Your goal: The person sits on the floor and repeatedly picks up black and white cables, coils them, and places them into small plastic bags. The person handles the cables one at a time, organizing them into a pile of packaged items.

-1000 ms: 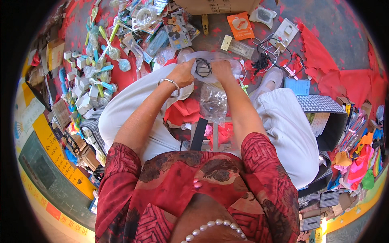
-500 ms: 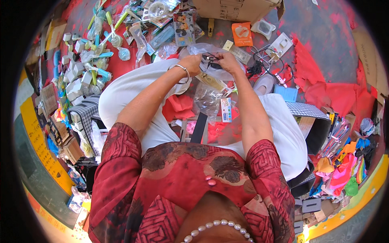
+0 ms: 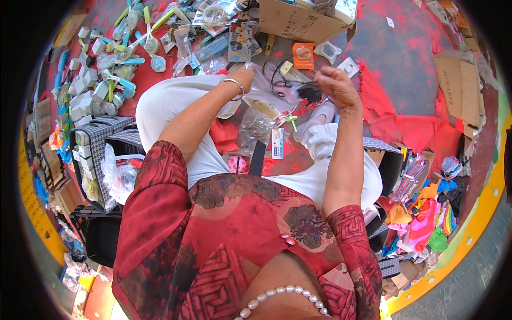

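Observation:
My left hand (image 3: pixel 244 78), a metal bangle at its wrist, is closed on the edge of a clear plastic bag (image 3: pixel 260 81). The bag spreads out to the right of that hand, with a black cable (image 3: pixel 274 79) curving over it. My right hand (image 3: pixel 340 89) is raised on the other side, apart from the bag, its fingers curled together; anything in them is too small to make out. Between the hands, nearer the right, lies a black cable bundle (image 3: pixel 309 92). Below are crumpled clear wrapping (image 3: pixel 256 128) and a small printed card (image 3: pixel 277 143).
A cardboard box (image 3: pixel 298 22) stands ahead, with an orange packet (image 3: pixel 303 56) before it. Packaged brushes (image 3: pixel 152 45) and small white boxes (image 3: pixel 85 101) crowd the left. Checked bins (image 3: pixel 101 128) stand beside my legs. Colourful bags (image 3: pixel 421 218) pile up at the right.
My right hand has moved right and up, away from the bag and my left hand. My left hand stays at the bag, slightly farther left. The whole view has shifted a little.

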`<state>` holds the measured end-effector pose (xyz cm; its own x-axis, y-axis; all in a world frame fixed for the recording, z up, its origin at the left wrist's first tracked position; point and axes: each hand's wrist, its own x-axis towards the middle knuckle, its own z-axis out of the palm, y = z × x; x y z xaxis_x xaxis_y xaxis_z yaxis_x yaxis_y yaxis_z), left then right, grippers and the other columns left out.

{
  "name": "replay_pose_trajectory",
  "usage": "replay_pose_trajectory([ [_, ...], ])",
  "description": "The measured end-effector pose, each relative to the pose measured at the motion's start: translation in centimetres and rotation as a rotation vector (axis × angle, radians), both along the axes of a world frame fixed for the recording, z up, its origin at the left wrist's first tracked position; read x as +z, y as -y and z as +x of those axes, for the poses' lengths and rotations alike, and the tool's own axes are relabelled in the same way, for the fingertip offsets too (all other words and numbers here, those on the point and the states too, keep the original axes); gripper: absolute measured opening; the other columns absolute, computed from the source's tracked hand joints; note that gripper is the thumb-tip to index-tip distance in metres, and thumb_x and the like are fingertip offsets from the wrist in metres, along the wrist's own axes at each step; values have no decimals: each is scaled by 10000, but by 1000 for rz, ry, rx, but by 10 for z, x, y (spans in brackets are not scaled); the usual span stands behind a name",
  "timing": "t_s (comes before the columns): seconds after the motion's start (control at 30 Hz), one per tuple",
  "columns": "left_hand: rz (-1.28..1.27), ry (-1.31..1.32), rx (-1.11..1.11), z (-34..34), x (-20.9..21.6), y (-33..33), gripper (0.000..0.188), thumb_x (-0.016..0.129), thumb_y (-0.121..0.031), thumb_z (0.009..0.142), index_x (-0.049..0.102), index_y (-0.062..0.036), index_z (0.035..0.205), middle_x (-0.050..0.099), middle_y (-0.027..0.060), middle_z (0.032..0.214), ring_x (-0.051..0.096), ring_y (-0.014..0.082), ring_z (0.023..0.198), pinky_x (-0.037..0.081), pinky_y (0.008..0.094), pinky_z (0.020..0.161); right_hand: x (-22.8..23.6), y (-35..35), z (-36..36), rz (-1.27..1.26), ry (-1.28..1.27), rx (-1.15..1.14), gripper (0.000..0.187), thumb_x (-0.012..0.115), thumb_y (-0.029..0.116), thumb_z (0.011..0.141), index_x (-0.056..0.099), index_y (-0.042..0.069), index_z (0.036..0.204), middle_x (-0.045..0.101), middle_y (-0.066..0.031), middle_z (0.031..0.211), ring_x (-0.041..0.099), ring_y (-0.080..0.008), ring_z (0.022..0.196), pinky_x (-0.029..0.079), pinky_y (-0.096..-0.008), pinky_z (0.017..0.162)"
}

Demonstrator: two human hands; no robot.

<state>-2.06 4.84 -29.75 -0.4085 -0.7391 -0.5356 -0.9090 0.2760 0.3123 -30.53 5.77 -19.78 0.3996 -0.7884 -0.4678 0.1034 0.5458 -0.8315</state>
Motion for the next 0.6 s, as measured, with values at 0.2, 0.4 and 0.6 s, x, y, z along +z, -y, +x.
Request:
replay_pose_trajectory([
  [0.2,-98,146,-217,-8,0,-36,402,346,-89,865,378,3,1255,289,230,1364,601,317,939,500,388,757,51,-1,-3,-171,405,-369,132,562,145,843,555,19,808,377,47,529,259,-22,394,182,-182,366],
  [0.4,57,152,-150,9,-26,-44,442,451,-94,833,387,-11,1262,245,234,1383,549,352,1029,467,418,833,87,2,-1,-125,148,-440,144,545,168,868,552,33,819,362,53,518,251,-21,397,181,-178,362],
  [0.6,25,-75,-25,12,-35,-9,415,535,-74,688,512,39,1087,585,253,990,576,363,926,467,393,797,123,-17,-9,-207,54,-410,182,495,183,901,539,22,829,345,44,515,253,-25,400,182,-184,363],
])
